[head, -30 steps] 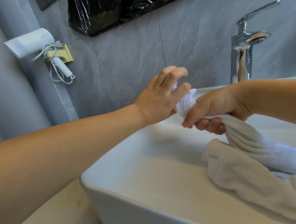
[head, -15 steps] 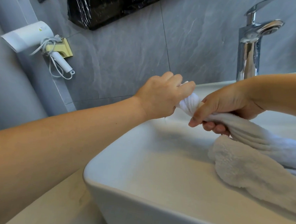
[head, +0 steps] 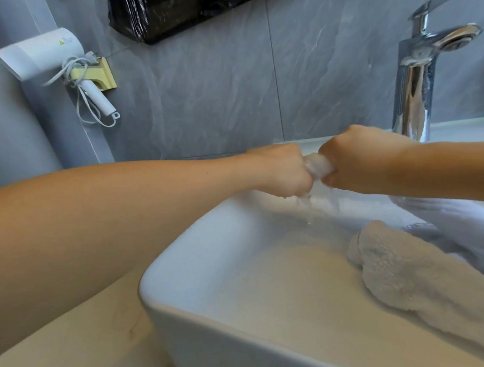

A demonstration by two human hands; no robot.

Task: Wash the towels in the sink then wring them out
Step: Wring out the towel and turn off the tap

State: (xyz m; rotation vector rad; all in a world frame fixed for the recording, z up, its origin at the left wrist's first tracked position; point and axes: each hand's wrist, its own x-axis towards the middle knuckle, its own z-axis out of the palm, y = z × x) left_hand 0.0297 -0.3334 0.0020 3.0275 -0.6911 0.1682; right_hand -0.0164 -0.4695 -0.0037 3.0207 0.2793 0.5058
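Left hand: left hand (head: pixel 285 173) is a fist wrapped round one end of the twisted towel (head: pixel 319 165), over the far part of the sink (head: pixel 174 266).
Right hand: right hand (head: pixel 359 164) is fisted on the same towel just beside the left; only a short knot of cloth shows between the two fists.
Towel in hand: white, wrung tight at the gripped end; the rest trails right and down under the right forearm into the basin. Water is dripping from the knot.
Second towel: a fluffy second towel (head: pixel 415 279) lies in the sink at the right, apart from both hands, apparently not yet wrung.
Water level: hard to judge; the basin floor looks pale and blurred, so standing water is possible but not certain.
Step, as judged: wringing the first towel, with most of its length still to do.
Risk 1: hands sit near the back rim, so drips could land on the ledge by the tap (head: pixel 414 80) if the twist drifts further.
Risk 2: wet cloth may slip through the fists under torque, leaving the section half wrung.
Risk 3: the trailing end lies in the basin and could soak up water again.
Risk 4: the hair dryer (head: pixel 43 53) hangs on the wall at left; splashes that way are best avoided.
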